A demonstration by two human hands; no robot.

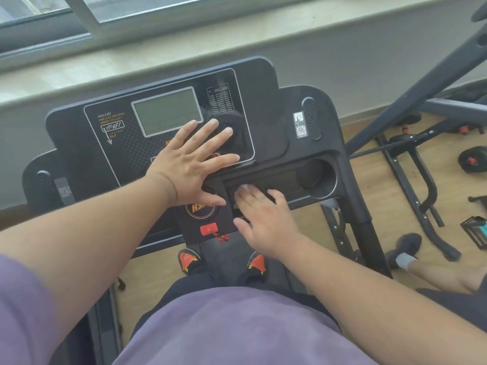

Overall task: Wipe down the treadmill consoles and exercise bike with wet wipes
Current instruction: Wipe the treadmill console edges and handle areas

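left hand [193, 160] flat, fingers spread, on treadmill console [163, 127]. right hand [259, 219] pressing white wipe [243, 189] into near tray [284, 177], fingers straight.

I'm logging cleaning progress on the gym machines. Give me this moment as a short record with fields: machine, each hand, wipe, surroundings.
machine: treadmill console, grey screen blank
left hand: left hand flat, fingers spread, pressing on the console panel
right hand: right hand flat in the tray, pressing a wet wipe
wipe: mostly hidden under the fingers, a white edge shows
surroundings: cup holder right of the tray; red safety key below
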